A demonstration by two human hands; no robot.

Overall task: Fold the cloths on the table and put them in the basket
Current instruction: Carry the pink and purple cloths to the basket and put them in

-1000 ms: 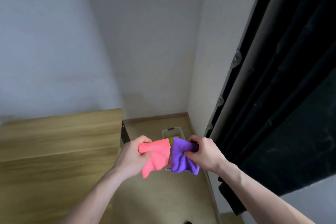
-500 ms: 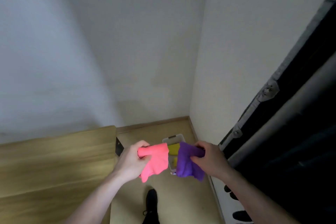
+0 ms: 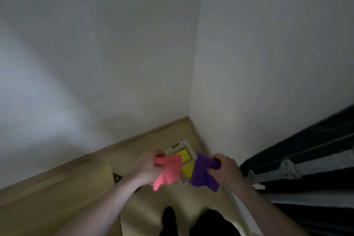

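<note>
Nearest, at six o'clock, a dark shoe stands on the wooden floor. The worktop sits at eight o'clock. Up ahead, the left hand has its fingers curled tight round the pink cloth, which hangs bunched. At its three o'clock, the right hand grips the purple cloth, fingers wrapped round it. Beyond and between them, at twelve o'clock, the white basket sits on the floor in the corner, a yellow cloth inside.
</note>
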